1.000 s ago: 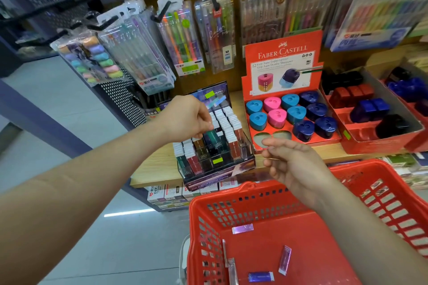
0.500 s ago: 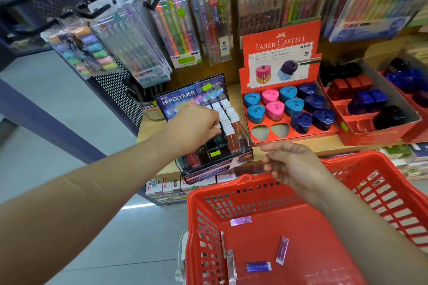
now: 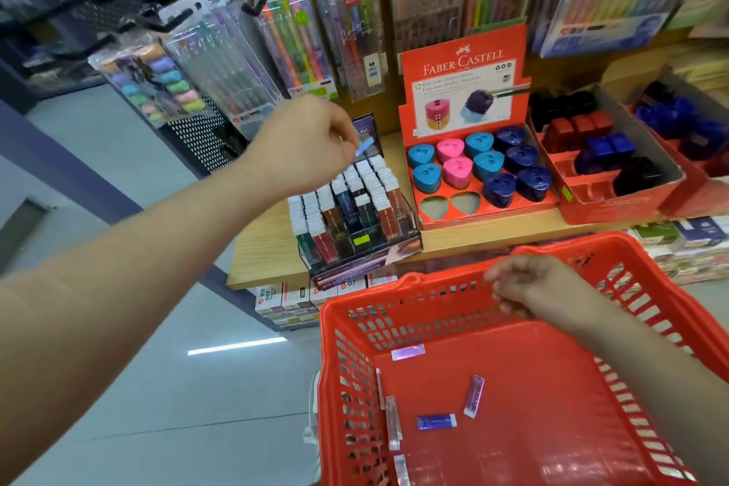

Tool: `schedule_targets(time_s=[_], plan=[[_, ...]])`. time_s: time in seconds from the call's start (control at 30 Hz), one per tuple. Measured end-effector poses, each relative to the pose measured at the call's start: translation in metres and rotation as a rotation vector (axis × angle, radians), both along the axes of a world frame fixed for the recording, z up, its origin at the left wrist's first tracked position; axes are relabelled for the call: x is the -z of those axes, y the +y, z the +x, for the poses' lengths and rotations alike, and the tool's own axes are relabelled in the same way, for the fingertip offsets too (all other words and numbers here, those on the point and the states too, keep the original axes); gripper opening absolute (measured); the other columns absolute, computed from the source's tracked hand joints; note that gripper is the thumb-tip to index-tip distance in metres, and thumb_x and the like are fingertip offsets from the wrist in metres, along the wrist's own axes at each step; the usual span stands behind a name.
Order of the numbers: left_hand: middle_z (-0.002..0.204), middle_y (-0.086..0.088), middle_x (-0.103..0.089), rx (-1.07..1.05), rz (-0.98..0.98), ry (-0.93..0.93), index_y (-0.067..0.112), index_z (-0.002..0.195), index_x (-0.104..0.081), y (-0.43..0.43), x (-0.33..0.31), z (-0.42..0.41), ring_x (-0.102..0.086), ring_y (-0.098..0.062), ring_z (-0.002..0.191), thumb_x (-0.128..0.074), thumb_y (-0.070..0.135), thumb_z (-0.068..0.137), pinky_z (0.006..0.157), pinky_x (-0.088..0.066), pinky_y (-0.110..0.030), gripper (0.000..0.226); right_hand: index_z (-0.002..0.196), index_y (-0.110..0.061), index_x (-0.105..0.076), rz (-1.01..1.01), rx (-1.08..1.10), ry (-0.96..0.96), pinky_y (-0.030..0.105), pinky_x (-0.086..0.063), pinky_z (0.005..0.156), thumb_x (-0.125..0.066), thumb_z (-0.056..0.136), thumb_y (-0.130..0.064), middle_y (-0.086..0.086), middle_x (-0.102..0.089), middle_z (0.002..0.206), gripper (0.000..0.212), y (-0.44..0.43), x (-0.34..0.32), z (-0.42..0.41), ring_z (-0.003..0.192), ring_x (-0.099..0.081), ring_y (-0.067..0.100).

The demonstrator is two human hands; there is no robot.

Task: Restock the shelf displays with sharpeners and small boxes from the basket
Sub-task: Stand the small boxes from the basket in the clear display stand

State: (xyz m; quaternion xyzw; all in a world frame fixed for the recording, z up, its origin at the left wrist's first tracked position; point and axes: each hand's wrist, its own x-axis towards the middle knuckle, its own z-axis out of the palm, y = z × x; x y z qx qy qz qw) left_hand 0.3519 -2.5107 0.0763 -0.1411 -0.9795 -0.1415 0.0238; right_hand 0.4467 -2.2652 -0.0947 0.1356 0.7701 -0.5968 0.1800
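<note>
Currently your left hand (image 3: 303,146) hovers above the clear rack (image 3: 355,209), which stands on the shelf (image 3: 268,249) just beyond the far rim of the basket (image 3: 355,327). Its fingers are curled, and you cannot tell whether they pinch anything. Your right hand (image 3: 528,288) hangs over that far rim, fingers loosely bent with nothing visible in them. Several small boxes (image 3: 436,422) lie loose on the basket floor. The step in hand is probably fetching the next box. Lower the right hand, pinch one box by its long sides, turn it upright and seat it squarely in a free rack slot. Two slots of the sharpener tray (image 3: 449,205), beyond the rim, stand empty.
</note>
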Motion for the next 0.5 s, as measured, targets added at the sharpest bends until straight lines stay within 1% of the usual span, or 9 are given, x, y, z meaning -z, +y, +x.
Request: schedule_targets(time_s=[0.07,0.1,0.2,0.27,0.3,0.37,0.43,0.5], plan=[[0.074,0.009,-0.065,0.033,-0.021,-0.069,0.019,0.089,-0.073,0.016,0.019,0.021,-0.061,-0.012,0.074,-0.052,0.012,0.085,0.074,-0.05,-0.025,0.022,0.088,-0.007,-0.064,0.089,-0.09,0.004,0.015,-0.039,0.042,-0.057,0.089,0.008,0.009,-0.059,0.06,0.016,0.011,0.011,0.009,0.046,-0.052,0.009],[0.076,0.008,-0.067,0.062,-0.044,-0.096,0.019,0.089,-0.073,0.022,0.035,0.033,-0.062,-0.014,0.077,-0.051,0.012,0.084,0.075,-0.05,-0.025,0.024,0.088,-0.008,-0.064,0.137,-0.138,0.003,0.015,-0.039,0.043,-0.059,0.088,0.008,0.008,-0.058,0.057,0.016,0.016,0.018,0.014,0.044,-0.051,0.007],[0.094,-0.003,-0.073,0.145,-0.173,-0.264,0.017,0.094,-0.072,0.034,0.1,0.068,-0.066,-0.025,0.09,-0.051,0.015,0.085,0.08,-0.053,-0.034,0.023,0.082,-0.016,-0.064,0.289,-0.254,-0.012,0.014,-0.04,0.045,-0.059,0.085,0.009,0.001,-0.059,0.051,0.025,0.028,0.044,0.027,0.041,-0.051,0.003],[0.1,-0.008,-0.071,0.124,-0.28,-0.399,0.015,0.097,-0.071,0.038,0.149,0.088,-0.065,-0.031,0.096,-0.051,0.018,0.086,0.08,-0.053,-0.035,0.022,0.077,-0.026,-0.063,0.403,-0.314,-0.009,0.02,-0.043,0.05,-0.059,0.081,0.006,-0.003,-0.061,0.052,0.032,0.031,0.067,0.037,0.046,-0.056,0.006],[0.102,-0.01,-0.071,0.086,-0.294,-0.464,0.013,0.098,-0.07,0.039,0.172,0.099,-0.065,-0.033,0.098,-0.052,0.017,0.086,0.08,-0.052,-0.036,0.022,0.076,-0.03,-0.062,0.455,-0.351,-0.01,0.023,-0.045,0.054,-0.059,0.08,0.003,-0.003,-0.063,0.056,0.033,0.032,0.079,0.041,0.052,-0.06,0.011],[0.107,-0.014,-0.069,0.008,-0.294,-0.574,0.01,0.103,-0.069,0.042,0.211,0.119,-0.063,-0.034,0.104,-0.05,0.016,0.086,0.083,-0.05,-0.037,0.026,0.082,-0.035,-0.062,0.547,-0.45,-0.03,0.023,-0.046,0.063,-0.061,0.08,-0.004,-0.003,-0.066,0.071,0.031,0.031,0.101,0.051,0.068,-0.065,0.017],[0.117,-0.016,-0.065,-0.041,-0.306,-0.688,0.008,0.113,-0.064,0.045,0.247,0.138,-0.06,-0.034,0.112,-0.05,0.018,0.089,0.089,-0.048,-0.036,0.029,0.102,-0.03,-0.066,0.609,-0.55,-0.058,0.018,-0.043,0.072,-0.062,0.081,-0.008,-0.002,-0.068,0.09,0.031,0.026,0.118,0.059,0.086,-0.066,0.016],[0.123,-0.017,-0.062,-0.097,-0.306,-0.764,0.008,0.12,-0.057,0.048,0.279,0.151,-0.058,-0.033,0.116,-0.052,0.021,0.09,0.092,-0.046,-0.036,0.033,0.123,-0.026,-0.062,0.662,-0.633,-0.077,0.021,-0.042,0.087,-0.062,0.081,-0.009,0.003,-0.066,0.115,0.044,0.022,0.134,0.064,0.107,-0.062,0.018]])
